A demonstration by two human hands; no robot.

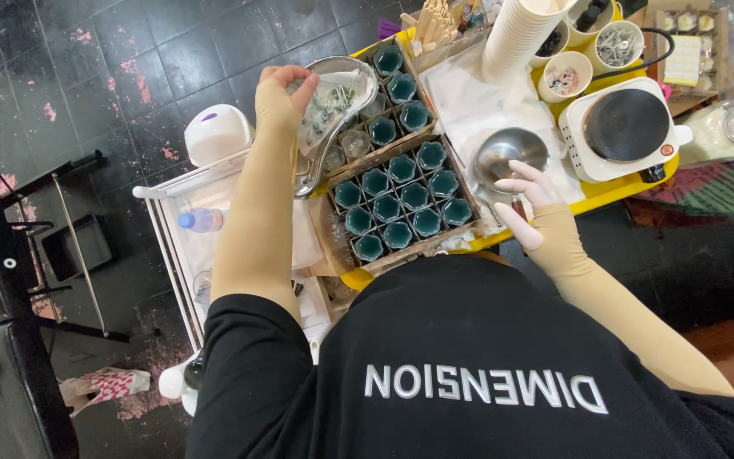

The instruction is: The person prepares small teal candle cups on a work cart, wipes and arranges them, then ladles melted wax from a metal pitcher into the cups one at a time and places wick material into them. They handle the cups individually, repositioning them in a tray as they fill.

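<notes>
- Shiny metal ladle [333, 110], tipped, is pinched in the left hand [286, 89].
- Right hand [530, 194] rests open by the small pan [510, 155], holding nothing.
- Pour slowly over the green jars [397, 200].

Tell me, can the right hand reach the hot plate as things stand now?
Probably yes. The right hand rests by the steel bowl, and the hot plate stands just beyond, with nothing between them.

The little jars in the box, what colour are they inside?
Dark teal green, seen in the head view: the jars sit in the cardboard box.
</notes>
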